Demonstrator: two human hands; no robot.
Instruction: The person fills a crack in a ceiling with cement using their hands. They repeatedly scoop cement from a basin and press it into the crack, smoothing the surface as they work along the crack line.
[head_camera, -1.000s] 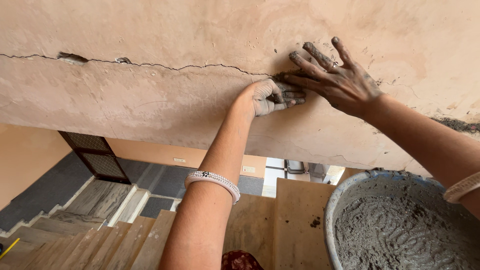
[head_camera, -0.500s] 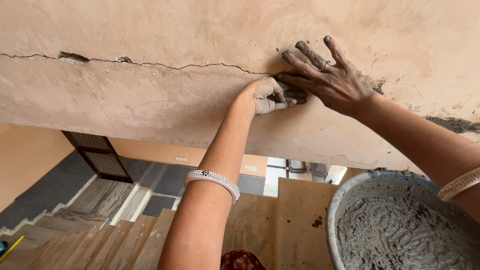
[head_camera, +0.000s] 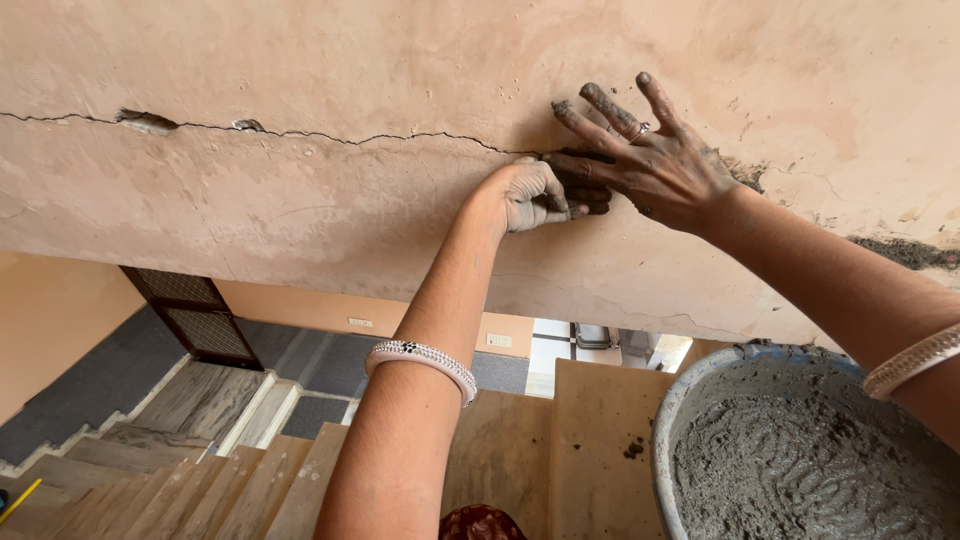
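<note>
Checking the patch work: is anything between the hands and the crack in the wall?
Nothing visible. The left hand is pressed right at the crack where it meets the wet mortar, and the right hand rests flat on the wall beside it, fingers touching the left.

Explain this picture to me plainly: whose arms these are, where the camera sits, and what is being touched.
There is no machine here. The camera sits on a person's head, so both arms are that person's own. It faces a plastered wall above a staircase. A crack runs across the wall. The left hand is curled with its fingertips pressed at the crack's right end. The right hand, smeared grey, lies with spread fingers on the wall just beside it, touching the left. Whether either pinches a lump of mortar cannot be told. Each wrist carries a bangle. At lower right stands a bucket of wet grey mortar. Dark patches further right mark filled spots.
</note>
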